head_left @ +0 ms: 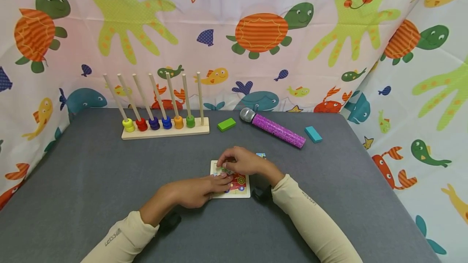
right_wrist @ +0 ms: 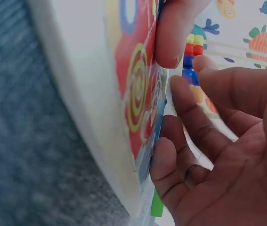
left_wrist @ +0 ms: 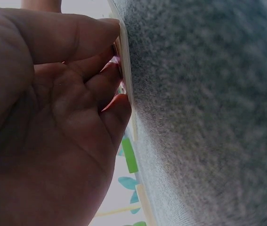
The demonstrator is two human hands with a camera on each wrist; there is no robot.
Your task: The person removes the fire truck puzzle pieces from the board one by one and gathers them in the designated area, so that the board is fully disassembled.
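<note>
A small flat jigsaw puzzle (head_left: 239,192) with a pale border and a red vehicle picture lies at the middle of the table. My left hand (head_left: 197,190) rests over its left side, fingers stretched across the picture. In the left wrist view the thumb (left_wrist: 81,40) meets the board's edge. Over the upper part, my right hand (head_left: 243,160) has its fingers loosely bent and fingertips (right_wrist: 164,155) at the picture's surface. Nothing shows between that thumb and forefinger. Part of the picture is hidden under both hands. A small blue puzzle piece (head_left: 261,155) shows just beyond the right wrist.
Back left stands a wooden peg counter (head_left: 164,133) with coloured rings on upright rods. A green block (head_left: 226,124), a purple glitter microphone (head_left: 276,129) and a blue block (head_left: 313,134) lie along the back. A sea-animal printed curtain (head_left: 219,11) hangs behind the grey table (head_left: 91,173).
</note>
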